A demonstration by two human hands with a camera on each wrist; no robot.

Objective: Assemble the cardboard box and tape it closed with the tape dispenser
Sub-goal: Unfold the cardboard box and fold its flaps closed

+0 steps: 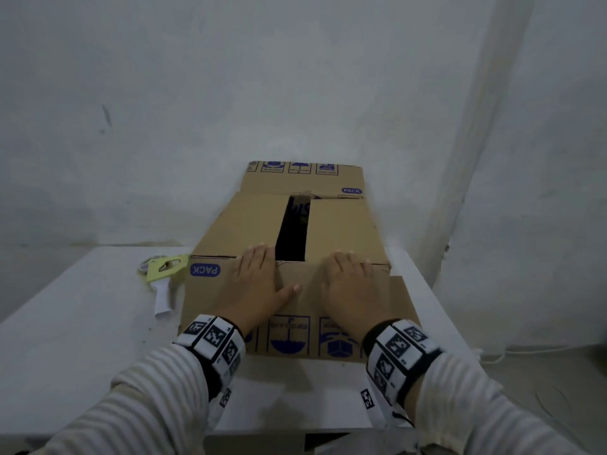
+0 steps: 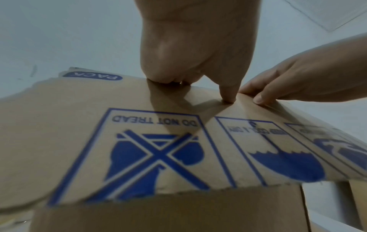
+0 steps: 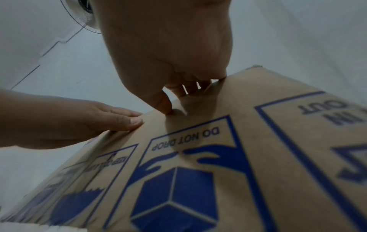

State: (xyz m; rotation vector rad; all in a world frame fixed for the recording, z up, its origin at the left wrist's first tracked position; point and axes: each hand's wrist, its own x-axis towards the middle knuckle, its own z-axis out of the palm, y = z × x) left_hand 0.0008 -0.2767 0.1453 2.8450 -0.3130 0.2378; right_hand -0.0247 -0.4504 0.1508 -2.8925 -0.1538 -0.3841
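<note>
A brown cardboard box (image 1: 335,224) with blue print stands on the white table (image 1: 82,323). Its two short flaps are folded in, leaving a dark gap between them. The far long flap (image 1: 305,178) stands upright. The near long flap (image 1: 295,333) slopes down towards me. My left hand (image 1: 259,277) and right hand (image 1: 348,280) lie over its fold, fingers on the short flaps, palms on the near flap. In the left wrist view the left hand (image 2: 194,47) bends over the flap (image 2: 79,125). The right wrist view shows the right hand (image 3: 168,47) doing likewise. A yellow-and-white tape dispenser (image 1: 162,274) lies left of the box.
A pale wall rises right behind the box. The table's front edge (image 1: 295,431) runs under my wrists. A white cable (image 1: 525,351) lies on the floor at the right.
</note>
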